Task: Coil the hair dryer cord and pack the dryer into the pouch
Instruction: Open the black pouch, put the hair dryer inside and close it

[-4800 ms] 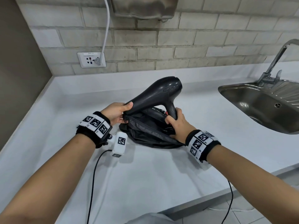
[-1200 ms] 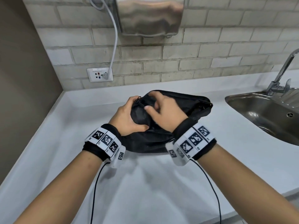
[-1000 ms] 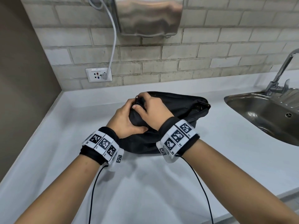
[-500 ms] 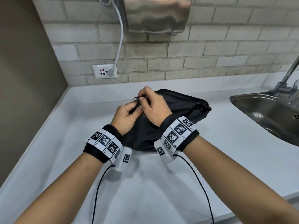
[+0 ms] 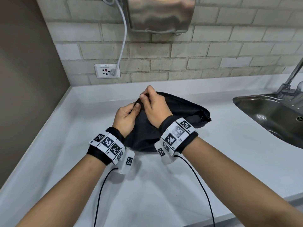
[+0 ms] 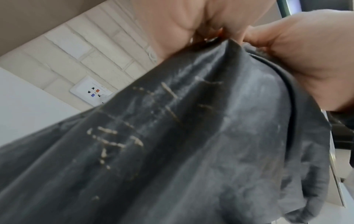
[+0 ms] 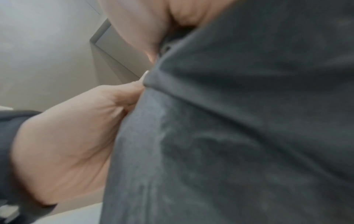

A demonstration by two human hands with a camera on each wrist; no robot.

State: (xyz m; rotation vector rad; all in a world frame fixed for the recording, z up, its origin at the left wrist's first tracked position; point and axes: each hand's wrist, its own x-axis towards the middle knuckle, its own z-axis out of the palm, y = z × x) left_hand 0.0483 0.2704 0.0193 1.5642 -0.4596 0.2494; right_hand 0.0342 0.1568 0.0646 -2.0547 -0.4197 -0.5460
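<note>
Socket (image 5: 107,71) on wall far left. Left hand (image 5: 125,118) pinches pouch (image 5: 178,112) corner; right hand (image 5: 155,107) just beside it pinches the same bunched end. Pouch on counter (image 5: 65,145), mid. Dryer not visible. Sink (image 5: 270,112) right.

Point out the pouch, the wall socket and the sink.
pouch (image 5: 183,110): head view, bare fabric on its right side.
wall socket (image 5: 105,71): head view, face plate.
sink (image 5: 255,99): head view, rear rim.
</note>
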